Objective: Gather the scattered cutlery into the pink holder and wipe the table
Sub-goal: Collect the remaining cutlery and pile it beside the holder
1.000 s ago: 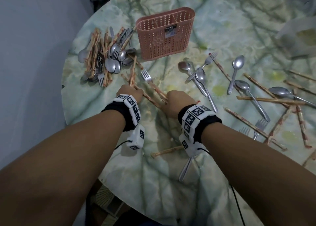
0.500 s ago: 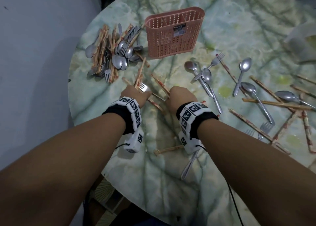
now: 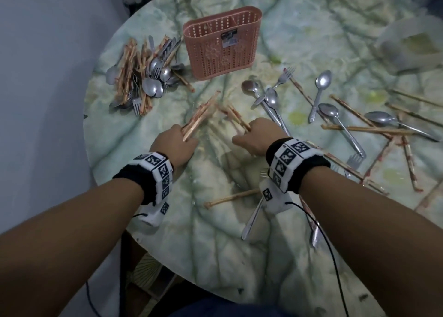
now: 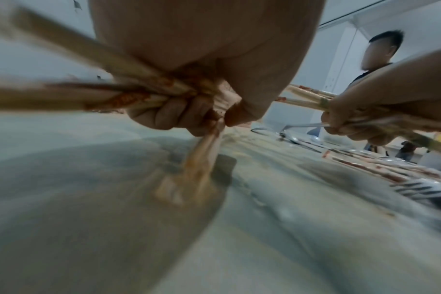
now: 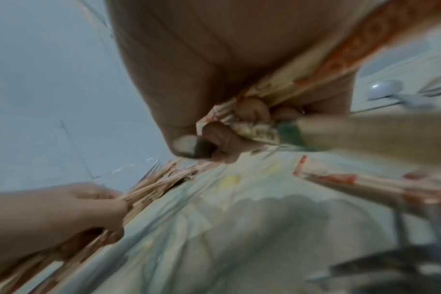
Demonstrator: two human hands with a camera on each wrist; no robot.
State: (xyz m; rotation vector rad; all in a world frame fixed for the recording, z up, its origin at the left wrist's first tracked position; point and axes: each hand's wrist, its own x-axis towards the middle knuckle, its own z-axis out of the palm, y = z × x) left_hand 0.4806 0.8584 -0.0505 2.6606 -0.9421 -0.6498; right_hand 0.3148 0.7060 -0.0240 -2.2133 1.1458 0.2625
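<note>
My left hand (image 3: 176, 140) grips a bundle of stained wooden chopsticks (image 3: 200, 116) just above the table, its fingers (image 4: 174, 115) curled round them. Beside it my right hand (image 3: 257, 136) grips another bunch of chopsticks (image 3: 235, 116), with fingers (image 5: 222, 139) wrapped tight; a fork seems caught in that bunch. The pink holder (image 3: 221, 43) stands upright beyond both hands, with nothing showing above its rim. A heap of spoons, forks and chopsticks (image 3: 143, 76) lies left of it.
Loose spoons (image 3: 321, 86), forks and chopsticks (image 3: 366, 129) cover the right half of the green marbled table (image 3: 239, 256). One chopstick (image 3: 231, 198) and a utensil handle lie under my right wrist. A white object (image 3: 412, 45) sits far right. A person (image 4: 378, 57) stands beyond.
Both hands have lifted their chopstick bundles off the table and drawn slightly apart; the fork that lay between them is no longer on the table.
</note>
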